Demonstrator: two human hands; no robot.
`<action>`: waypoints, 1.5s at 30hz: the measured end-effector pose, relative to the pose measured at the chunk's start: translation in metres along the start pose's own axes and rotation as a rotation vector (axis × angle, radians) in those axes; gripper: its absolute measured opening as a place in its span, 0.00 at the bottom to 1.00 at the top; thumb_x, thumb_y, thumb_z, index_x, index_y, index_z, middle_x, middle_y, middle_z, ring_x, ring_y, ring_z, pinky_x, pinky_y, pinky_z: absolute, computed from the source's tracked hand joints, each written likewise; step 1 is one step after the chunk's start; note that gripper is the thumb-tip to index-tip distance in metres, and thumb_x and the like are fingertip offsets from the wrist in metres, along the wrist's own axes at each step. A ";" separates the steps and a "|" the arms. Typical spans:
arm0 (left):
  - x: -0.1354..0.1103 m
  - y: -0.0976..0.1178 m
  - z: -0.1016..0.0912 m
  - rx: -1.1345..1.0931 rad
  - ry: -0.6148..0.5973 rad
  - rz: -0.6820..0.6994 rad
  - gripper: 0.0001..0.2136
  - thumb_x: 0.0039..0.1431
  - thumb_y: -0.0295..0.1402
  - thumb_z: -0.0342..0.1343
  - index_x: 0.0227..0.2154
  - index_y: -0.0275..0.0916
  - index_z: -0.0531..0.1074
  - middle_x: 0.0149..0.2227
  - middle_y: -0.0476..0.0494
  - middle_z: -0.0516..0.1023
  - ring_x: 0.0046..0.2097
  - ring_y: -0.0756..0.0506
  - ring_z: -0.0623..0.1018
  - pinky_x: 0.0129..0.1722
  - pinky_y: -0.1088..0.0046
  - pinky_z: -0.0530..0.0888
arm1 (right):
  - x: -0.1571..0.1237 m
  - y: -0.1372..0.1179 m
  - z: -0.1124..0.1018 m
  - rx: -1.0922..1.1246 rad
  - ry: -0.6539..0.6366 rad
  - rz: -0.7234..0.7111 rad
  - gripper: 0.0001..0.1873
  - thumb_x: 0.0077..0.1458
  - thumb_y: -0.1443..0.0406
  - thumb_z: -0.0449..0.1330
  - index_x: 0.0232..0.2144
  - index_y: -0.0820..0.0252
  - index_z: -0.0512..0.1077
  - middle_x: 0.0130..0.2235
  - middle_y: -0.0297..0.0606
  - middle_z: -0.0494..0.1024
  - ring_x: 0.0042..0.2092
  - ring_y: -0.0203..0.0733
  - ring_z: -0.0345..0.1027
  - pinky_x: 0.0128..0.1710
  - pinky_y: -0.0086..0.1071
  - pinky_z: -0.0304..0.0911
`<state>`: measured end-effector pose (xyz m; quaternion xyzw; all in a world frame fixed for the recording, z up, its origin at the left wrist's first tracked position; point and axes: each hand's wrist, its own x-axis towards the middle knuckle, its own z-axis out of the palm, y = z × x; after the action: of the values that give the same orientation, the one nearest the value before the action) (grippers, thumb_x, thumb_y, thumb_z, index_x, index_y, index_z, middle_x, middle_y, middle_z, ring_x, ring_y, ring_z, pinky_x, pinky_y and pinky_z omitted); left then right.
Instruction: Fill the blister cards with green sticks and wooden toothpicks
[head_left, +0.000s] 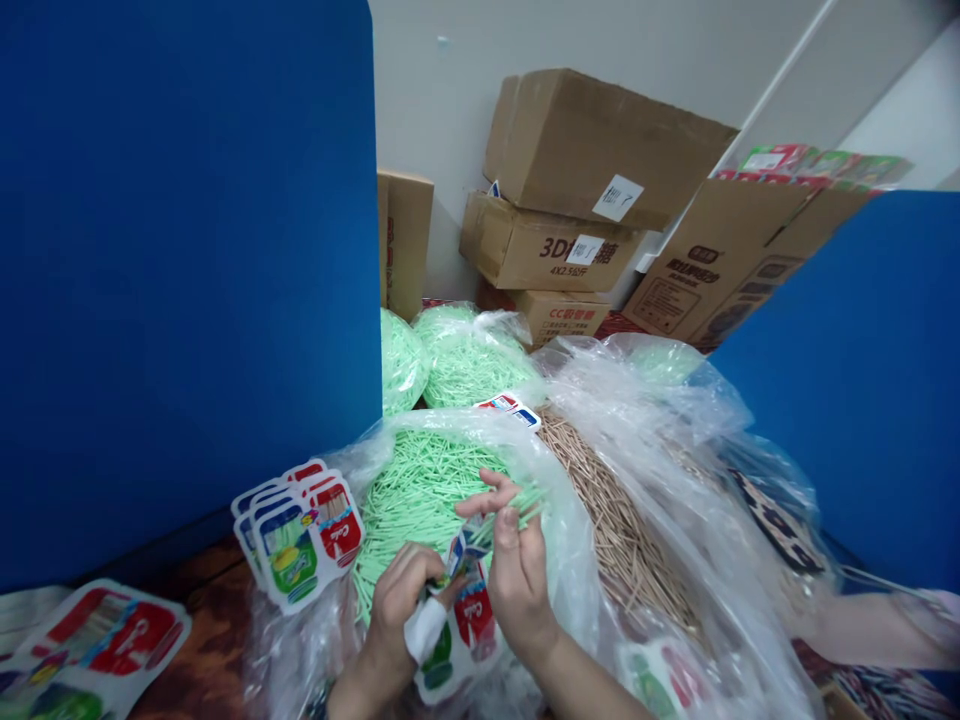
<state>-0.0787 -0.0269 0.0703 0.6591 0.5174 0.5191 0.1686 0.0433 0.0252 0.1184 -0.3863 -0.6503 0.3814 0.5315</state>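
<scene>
My left hand [401, 600] is closed round the edge of a printed plastic pouch [472, 615] with red Cola and green bottle pictures; its mouth gapes upward. To its right, my right hand [521, 570] pinches a few thin green candy sticks [529, 498], which lie over its fingers above the pouch's mouth. Both hands are over a large clear plastic bag, opened wide and heaped with green candy sticks [420, 480]. Left of the bag lies an overlapping stack of matching pouches [296, 540].
Brown sticks [607, 510] fill another clear bag [637, 430] on the right. Behind are bagged green sticks [480, 365] and stacked cardboard boxes [600, 150]. Blue panels [187, 250] stand at both sides. Another person's arm [877, 630] reaches in at right. More pouches [105, 640] lie lower left.
</scene>
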 end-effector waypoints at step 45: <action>-0.005 -0.039 -0.007 -0.641 -0.097 -0.664 0.16 0.52 0.43 0.62 0.37 0.35 0.76 0.34 0.42 0.83 0.37 0.41 0.80 0.37 0.67 0.76 | 0.024 0.036 -0.017 -0.112 -0.482 0.130 0.08 0.60 0.60 0.54 0.31 0.57 0.69 0.27 0.32 0.72 0.28 0.36 0.68 0.29 0.29 0.63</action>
<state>-0.1036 -0.0177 0.0410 0.3958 0.5055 0.5393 0.5450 0.0607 0.0637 0.0977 -0.3539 -0.7521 0.4594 0.3132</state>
